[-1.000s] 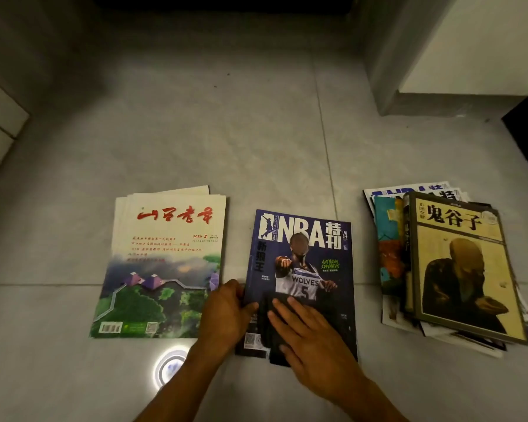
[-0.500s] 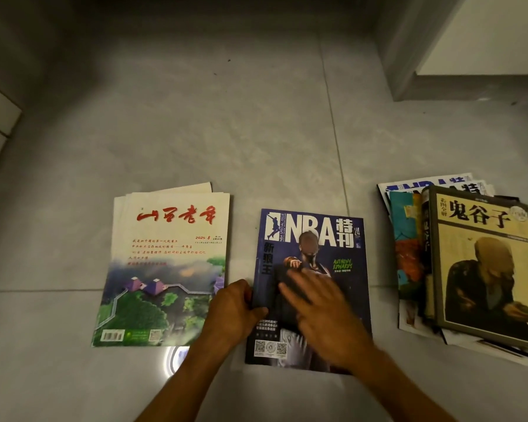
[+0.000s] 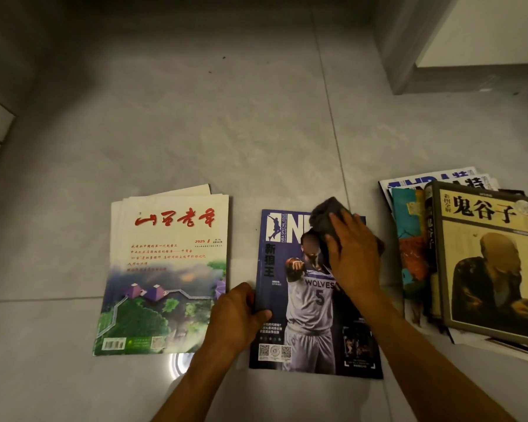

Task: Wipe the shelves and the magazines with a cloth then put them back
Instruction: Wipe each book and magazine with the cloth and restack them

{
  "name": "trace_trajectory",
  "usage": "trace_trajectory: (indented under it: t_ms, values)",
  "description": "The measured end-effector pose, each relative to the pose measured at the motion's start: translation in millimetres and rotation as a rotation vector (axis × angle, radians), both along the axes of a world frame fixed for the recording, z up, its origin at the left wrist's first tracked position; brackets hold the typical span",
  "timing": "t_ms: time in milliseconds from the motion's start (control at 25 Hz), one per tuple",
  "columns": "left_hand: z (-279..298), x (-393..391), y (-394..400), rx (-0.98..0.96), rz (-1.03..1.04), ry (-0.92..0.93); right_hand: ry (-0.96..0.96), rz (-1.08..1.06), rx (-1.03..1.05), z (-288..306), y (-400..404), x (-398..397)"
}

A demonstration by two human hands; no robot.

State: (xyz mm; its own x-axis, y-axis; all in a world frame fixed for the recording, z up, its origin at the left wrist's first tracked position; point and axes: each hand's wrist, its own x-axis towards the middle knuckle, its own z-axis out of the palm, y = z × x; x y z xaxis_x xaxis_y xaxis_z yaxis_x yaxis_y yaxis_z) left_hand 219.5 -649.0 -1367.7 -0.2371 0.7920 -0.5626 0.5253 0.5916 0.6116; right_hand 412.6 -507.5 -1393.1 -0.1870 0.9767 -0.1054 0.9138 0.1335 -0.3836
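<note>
Lying flat on the grey tiled floor [image 3: 195, 117], the NBA magazine [image 3: 314, 315] sits between a small white-covered pile [image 3: 168, 254] and a taller stack [image 3: 470, 260]. The right hand [image 3: 352, 257] presses a dark cloth [image 3: 325, 219] on its top edge, fingers flat. The left hand [image 3: 237, 315] pinches its left edge, thumb on the cover.

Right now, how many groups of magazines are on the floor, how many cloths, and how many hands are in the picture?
Stacks of magazines: 2, the white-covered stack on the left and the stack topped by a yellow-covered book on the right.
Single magazines: 1, the dark blue NBA magazine.
Cloths: 1, the dark grey cloth.
Hands: 2, left hand, right hand.
Total: 6.
</note>
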Motion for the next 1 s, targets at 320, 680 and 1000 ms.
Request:
trace_trajectory:
  t_ms: [320, 680, 1000]
  values:
    - [2.3, 1.3, 0.3, 0.027, 0.007, -0.023, -0.063, 0.347, 0.042, 0.7, 9.1, -45.7]
    - [1.0, -0.8, -0.8, 0.044, 0.028, -0.061, -0.068, 0.324, 0.079, -2.5, 5.8, -5.1]
    - [1.1, -0.5, -0.1, 0.061, 0.019, -0.050, -0.011, 0.612, 0.136, 2.7, -65.3, -66.5]
